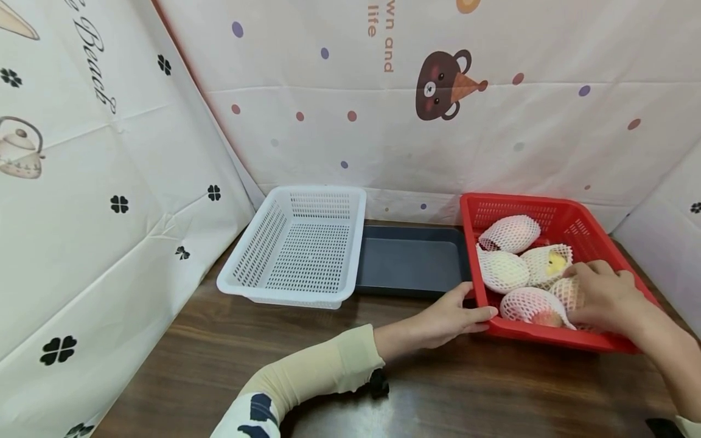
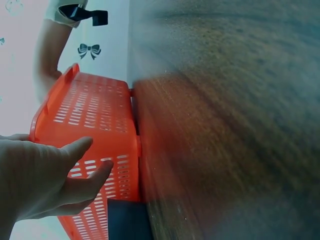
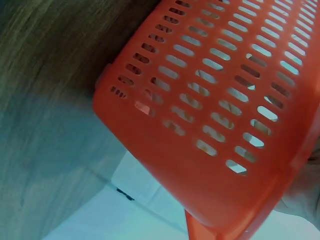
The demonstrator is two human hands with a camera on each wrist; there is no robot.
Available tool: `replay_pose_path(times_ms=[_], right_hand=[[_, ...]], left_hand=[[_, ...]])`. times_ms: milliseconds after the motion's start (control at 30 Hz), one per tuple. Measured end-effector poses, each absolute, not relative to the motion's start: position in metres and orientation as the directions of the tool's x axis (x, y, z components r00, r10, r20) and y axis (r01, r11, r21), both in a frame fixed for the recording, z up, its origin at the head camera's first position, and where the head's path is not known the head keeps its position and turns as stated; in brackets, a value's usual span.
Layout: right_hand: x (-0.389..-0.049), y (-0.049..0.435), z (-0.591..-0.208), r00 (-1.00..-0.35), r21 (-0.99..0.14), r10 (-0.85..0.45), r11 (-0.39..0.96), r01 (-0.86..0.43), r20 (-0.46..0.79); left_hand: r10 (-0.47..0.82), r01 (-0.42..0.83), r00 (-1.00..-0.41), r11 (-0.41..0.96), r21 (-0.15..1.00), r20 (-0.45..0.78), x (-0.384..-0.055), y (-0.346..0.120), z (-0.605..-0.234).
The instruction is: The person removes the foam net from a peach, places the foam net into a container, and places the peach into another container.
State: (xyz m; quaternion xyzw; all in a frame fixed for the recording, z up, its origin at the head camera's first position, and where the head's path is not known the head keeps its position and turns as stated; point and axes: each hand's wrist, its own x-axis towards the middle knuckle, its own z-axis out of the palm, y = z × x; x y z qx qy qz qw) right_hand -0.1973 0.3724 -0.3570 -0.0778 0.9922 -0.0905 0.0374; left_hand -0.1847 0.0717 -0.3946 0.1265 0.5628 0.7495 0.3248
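Note:
A red plastic basket stands at the right, holding several oval fruits in white foam nets, such as a pinkish one near its front. Inside the basket, my right hand has its fingers bent around a netted fruit at the front right, partly covering it. Only a sliver of that hand shows at the edge of the right wrist view, behind the basket wall. My left hand touches the basket's front left corner; its thumb and fingers look extended and spread in the left wrist view.
A white perforated basket stands at the left. Between the two baskets, a dark shallow tray lies on the brown wooden table. Printed white cloth hangs behind and along both sides.

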Motion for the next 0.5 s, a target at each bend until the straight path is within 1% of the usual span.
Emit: replay_pose_path(times_ms=[100, 200, 333, 500], right_hand=[[-0.1972, 0.37, -0.3519, -0.989, -0.204, -0.136, 0.971, -0.123, -0.05], [-0.1975, 0.3692, -0.3479, -0.991, -0.186, -0.123, 0.976, -0.112, -0.05], [-0.1998, 0.3694, -0.3476, -0.988, -0.14, -0.146, 0.981, -0.138, -0.049], [-0.204, 0.3754, -0.3479, -0.976, -0.081, -0.207, 0.976, -0.202, -0.067]], left_hand=[[0.626, -0.344, -0.761, -0.166, 0.924, -0.17, -0.1868, 0.0722, -0.3936], [0.628, -0.345, -0.76, -0.169, 0.923, -0.169, -0.1884, 0.0725, -0.3927], [0.622, -0.343, -0.764, -0.169, 0.924, -0.17, -0.1903, 0.0733, -0.3911], [0.617, -0.34, -0.768, -0.17, 0.925, -0.169, -0.1913, 0.0771, -0.3888]])
